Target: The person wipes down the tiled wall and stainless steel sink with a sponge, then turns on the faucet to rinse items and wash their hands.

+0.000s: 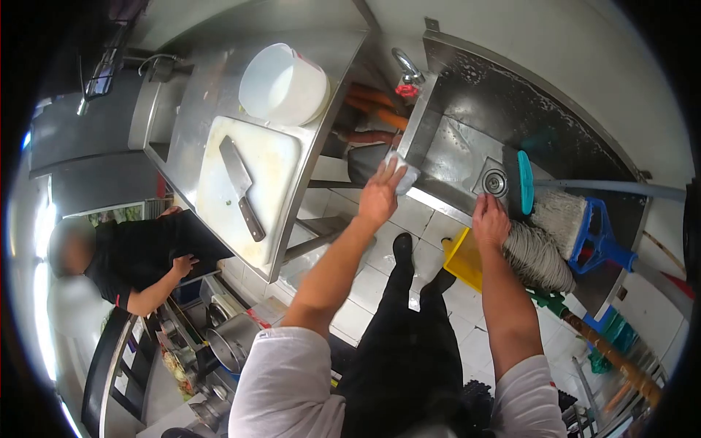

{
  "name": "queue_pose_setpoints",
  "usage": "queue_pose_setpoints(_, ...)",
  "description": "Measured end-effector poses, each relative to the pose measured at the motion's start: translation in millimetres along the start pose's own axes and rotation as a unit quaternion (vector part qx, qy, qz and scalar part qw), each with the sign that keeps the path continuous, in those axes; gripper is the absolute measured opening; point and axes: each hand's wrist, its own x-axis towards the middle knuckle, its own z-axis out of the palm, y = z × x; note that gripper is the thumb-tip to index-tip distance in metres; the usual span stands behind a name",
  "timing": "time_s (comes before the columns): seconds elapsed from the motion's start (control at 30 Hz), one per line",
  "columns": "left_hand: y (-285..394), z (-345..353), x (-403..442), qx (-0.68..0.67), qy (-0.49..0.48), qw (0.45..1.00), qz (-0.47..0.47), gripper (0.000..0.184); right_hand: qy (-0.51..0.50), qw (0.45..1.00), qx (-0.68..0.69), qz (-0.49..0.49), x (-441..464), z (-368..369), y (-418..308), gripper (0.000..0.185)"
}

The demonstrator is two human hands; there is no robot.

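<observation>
1. The white cloth (407,177) is at the left front corner of the sink (445,157), against its rim. It is bunched, so its long axis is hard to tell; the visible part slants from upper left to lower right, its loose end toward the basin.
2. The left hand (381,196) grips the cloth, fingers pressed over it and pointing away from the body.
3. The right hand (491,221) is at the front rim, fingers bent and close together, near the drain (495,182); whether they hold anything, I cannot tell.
4. Right of the drain stands a teal plastic piece (525,182). Beyond it, a string mop (539,257) and a blue-framed brush (593,237) crowd that end of the sink.
5. Behind the cloth is the tap (407,67) with its red handle (407,90).
6. Below the right hand is a yellow bucket (465,261).
7. To the left, a steel table (193,109) bears a white tub (285,87) and a cutting board (274,175) with a knife (241,186).
</observation>
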Motion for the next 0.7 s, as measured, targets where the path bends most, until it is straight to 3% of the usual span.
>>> queue_pose_setpoints(0.07,13.4,9.3,-20.3,0.008,0.033,0.999,-0.016,0.068,0.082,0.990,0.090,-0.065,-0.2,5.7,8.6,0.031)
queue_pose_setpoints(0.13,44.8,33.7,-28.4,0.039,0.163,0.982,-0.084,0.066,0.057,0.990,0.116,-0.051,2.4,4.5,15.9,0.035)
queue_pose_setpoints(0.2,83.7,66.4,-33.8,-0.040,0.127,0.991,-0.015,0.065,0.139,0.940,0.302,-0.074,17.1,14.8,32.5,0.041)
queue_pose_setpoints(0.27,142.6,105.1,-36.0,-0.054,0.090,0.994,0.004,0.067,0.132,0.930,0.336,-0.065,5.5,-6.7,31.0,0.046)
queue_pose_setpoints(0.3,158.0,137.9,-33.3,-0.091,0.142,0.985,0.038,0.070,0.166,0.910,0.376,-0.055,-1.6,-20.4,26.5,0.047)
queue_pose_setpoints(0.33,162.2,124.6,-32.2,-0.087,0.147,0.985,0.039,0.070,0.201,0.886,0.415,-0.051,-2.7,-31.6,23.5,0.048)
queue_pose_setpoints(0.4,177.6,101.7,-36.7,-0.134,0.052,0.987,0.078,0.068,0.207,0.881,0.422,-0.049,-16.2,-46.0,25.8,0.048)
queue_pose_setpoints(0.47,130.2,92.9,-36.6,-0.084,0.092,0.987,0.104,0.063,0.202,0.887,0.411,-0.060,-24.8,-49.3,36.3,0.047)
queue_pose_setpoints(0.53,83.3,77.2,-27.3,-0.001,0.105,0.994,0.038,0.055,0.192,0.891,0.409,-0.040,-34.1,-50.0,48.2,0.041)
queue_pose_setpoints(0.6,89.7,49.3,-15.4,0.031,0.095,0.995,0.009,0.050,0.184,0.940,0.285,-0.020,-39.2,-45.5,60.3,0.031)
queue_pose_setpoints(0.67,115.4,40.9,-8.6,0.062,0.082,0.995,-0.017,0.045,0.195,0.953,0.226,-0.042,-31.5,-35.4,60.8,0.028)
queue_pose_setpoints(0.7,133.2,46.2,-4.0,0.025,0.012,1.000,0.004,0.042,0.202,0.962,0.169,-0.072,-24.1,-29.3,57.1,0.026)
